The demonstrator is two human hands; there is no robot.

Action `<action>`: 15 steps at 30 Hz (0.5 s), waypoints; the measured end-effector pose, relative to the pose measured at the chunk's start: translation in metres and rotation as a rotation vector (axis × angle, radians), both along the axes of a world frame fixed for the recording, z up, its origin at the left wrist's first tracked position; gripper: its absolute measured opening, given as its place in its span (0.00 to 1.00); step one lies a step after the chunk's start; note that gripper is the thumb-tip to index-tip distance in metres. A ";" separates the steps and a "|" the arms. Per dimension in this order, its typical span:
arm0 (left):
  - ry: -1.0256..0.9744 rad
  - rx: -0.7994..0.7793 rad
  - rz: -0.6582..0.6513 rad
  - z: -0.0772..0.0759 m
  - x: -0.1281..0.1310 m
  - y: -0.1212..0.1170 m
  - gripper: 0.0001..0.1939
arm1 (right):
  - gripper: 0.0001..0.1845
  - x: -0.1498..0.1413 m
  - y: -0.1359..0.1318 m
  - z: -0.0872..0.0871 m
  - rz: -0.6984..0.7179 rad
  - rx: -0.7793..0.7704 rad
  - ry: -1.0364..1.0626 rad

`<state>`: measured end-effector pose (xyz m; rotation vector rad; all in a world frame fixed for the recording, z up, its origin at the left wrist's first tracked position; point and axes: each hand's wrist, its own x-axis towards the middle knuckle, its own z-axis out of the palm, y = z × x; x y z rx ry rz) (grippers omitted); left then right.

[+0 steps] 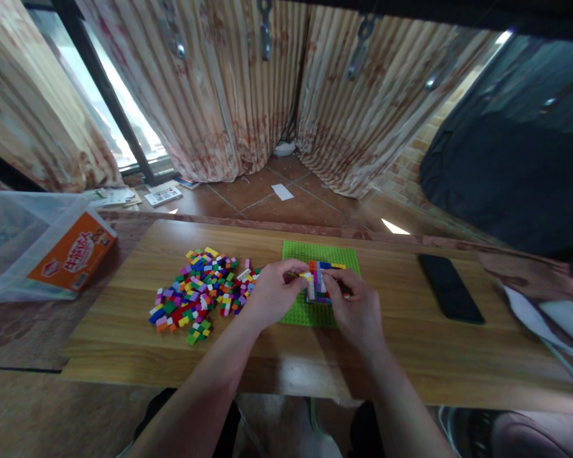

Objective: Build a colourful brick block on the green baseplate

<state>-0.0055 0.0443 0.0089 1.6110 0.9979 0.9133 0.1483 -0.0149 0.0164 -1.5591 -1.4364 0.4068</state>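
A green studded baseplate (293,252) lies on the wooden table, bearing a small build of coloured toy bricks (318,280) in red, blue, purple, white and grey. My left hand (277,289) is at the build's left side, thumb and finger pinched at a small yellow brick (306,275). From the right, my right hand (356,305) reaches over the plate with its fingers closed against the build, hiding part of it. A yellow brick (338,266) shows at the build's far right edge. Left of the plate spreads a pile of loose bricks (200,286), partly behind my left hand.
A black phone (450,288) lies on the table (401,362) to the right, with white sheets (544,318) beyond it. On the left stands a clear plastic bin (23,254) with an orange label. Curtains (248,95) hang behind; papers lie on the tiled floor.
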 end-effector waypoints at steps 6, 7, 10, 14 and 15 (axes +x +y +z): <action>-0.115 -0.022 -0.022 0.006 0.002 -0.002 0.10 | 0.12 -0.009 -0.002 -0.003 0.082 -0.022 0.015; -0.130 -0.027 -0.028 0.006 0.003 -0.003 0.10 | 0.12 -0.009 -0.001 -0.004 0.076 -0.025 0.016; -0.124 -0.022 -0.036 0.007 0.003 -0.004 0.09 | 0.11 -0.009 -0.001 -0.006 0.058 -0.023 0.002; -0.002 0.042 -0.018 0.010 0.004 -0.007 0.08 | 0.10 -0.010 -0.001 -0.005 0.043 -0.007 -0.071; 0.024 0.056 -0.008 0.011 0.004 -0.008 0.08 | 0.10 -0.011 -0.001 -0.005 0.035 0.000 -0.097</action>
